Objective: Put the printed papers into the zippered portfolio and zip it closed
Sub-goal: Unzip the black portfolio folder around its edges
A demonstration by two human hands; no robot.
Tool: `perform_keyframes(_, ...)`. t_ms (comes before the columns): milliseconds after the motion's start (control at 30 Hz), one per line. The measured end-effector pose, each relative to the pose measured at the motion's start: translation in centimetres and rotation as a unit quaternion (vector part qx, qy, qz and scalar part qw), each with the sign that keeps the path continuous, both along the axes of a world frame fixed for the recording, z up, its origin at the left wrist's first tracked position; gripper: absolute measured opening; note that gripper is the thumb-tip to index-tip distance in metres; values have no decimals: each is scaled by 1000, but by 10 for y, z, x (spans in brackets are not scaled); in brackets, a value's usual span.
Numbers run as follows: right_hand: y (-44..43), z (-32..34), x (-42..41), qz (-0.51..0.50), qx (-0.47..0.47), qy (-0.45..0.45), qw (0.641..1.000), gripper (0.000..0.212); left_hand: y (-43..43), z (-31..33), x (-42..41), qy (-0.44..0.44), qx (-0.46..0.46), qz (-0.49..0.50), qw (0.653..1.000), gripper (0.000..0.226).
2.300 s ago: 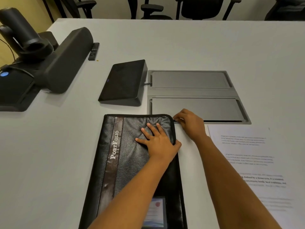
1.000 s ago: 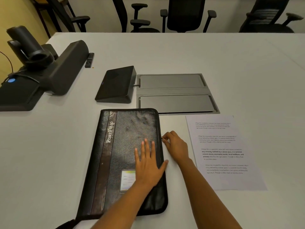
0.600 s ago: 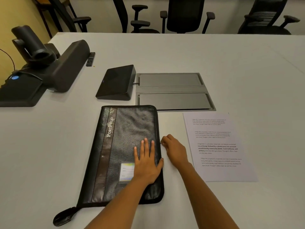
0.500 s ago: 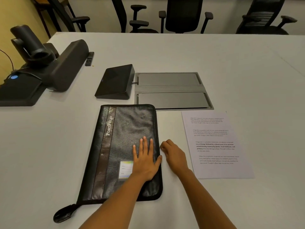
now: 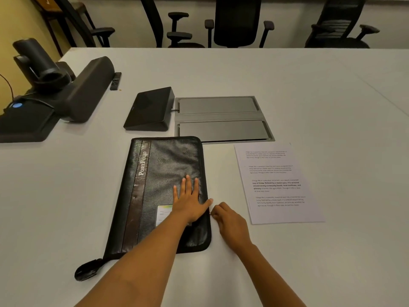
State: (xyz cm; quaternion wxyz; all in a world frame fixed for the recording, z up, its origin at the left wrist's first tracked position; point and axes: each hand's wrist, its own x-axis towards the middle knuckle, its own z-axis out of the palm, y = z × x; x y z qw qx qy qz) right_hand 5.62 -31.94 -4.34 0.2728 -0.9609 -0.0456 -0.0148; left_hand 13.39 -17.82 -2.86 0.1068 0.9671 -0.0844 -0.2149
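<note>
- Black leather zippered portfolio (image 5: 159, 185) lies on the white desk (image 5: 66, 196), with printed white papers (image 5: 276, 185) to its right.
- Left hand (image 5: 190, 204) presses it flat, grip open.
- Right hand (image 5: 230, 220), grip closed, pinches its zipper pull (image 5: 211, 214).

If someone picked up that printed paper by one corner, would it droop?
Probably droops: the printed paper looks thin and lies quite flat. A push would likely slide it, since the white table looks smooth.

"PortFolio" on portfolio (image 5: 163, 187) brown strip; papers (image 5: 276, 185) text too small to read
</note>
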Motion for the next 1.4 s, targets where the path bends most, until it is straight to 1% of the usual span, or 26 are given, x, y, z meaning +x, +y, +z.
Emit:
perform_keyframes(100,0,-1,-13,-23,11,-1,1000,18,0,9,0,14,10,-5,1000,96)
perform_keyframes(167,4,2,-14,-44,15,2,999,18,2,13,-10,13,21,-3,1000,98)
perform_keyframes(267,9,4,-16,-56,4,2,998,17,0,16,-37,19,27,25,999,96)
perform_keyframes(333,9,5,-17,-57,0,5,998,16,-2,19,-57,39,37,43,998,98)
perform_keyframes(467,10,11,-18,-57,-14,18,998,16,-8,24,-90,83,89,49,991,106)
perform_keyframes(567,11,15,-18,-52,-33,30,998,17,-7,28,-103,58,101,23,993,90)
perform_keyframes(633,11,17,-20,-52,-36,38,997,16,0,33,-102,44,111,-20,993,79)
perform_keyframes(700,13,20,-22,-53,-31,46,997,14,8,35,-99,41,117,-59,991,73)
perform_keyframes(767,16,23,-27,-57,-27,49,997,12,14,36,-98,41,113,-76,990,69)
perform_keyframes(867,17,24,-45,-61,-20,44,997,11,15,36,-100,39,102,-77,991,65)
perform_keyframes(1033,24,16,-85,-63,-5,38,997,14,12,35,-101,40,118,-76,989,65)
perform_keyframes(1100,28,14,-91,-66,6,41,997,16,9,35,-104,36,117,-60,991,66)
perform_keyframes(1200,30,13,-94,-79,24,45,996,17,3,35,-114,19,64,8,998,67)
perform_keyframes(1267,29,12,-95,-83,34,48,995,17,-1,33,-123,-23,2,61,998,63)
perform_keyframes(1300,29,12,-95,-84,39,49,995,18,-2,32,-130,-63,-33,85,994,58)
perform_keyframes(1367,29,10,-96,-89,52,48,994,18,-3,29,-146,-159,-110,133,972,36)
perform_keyframes(1400,29,10,-97,-93,64,49,992,18,-4,28,-154,-185,-137,160,960,26)
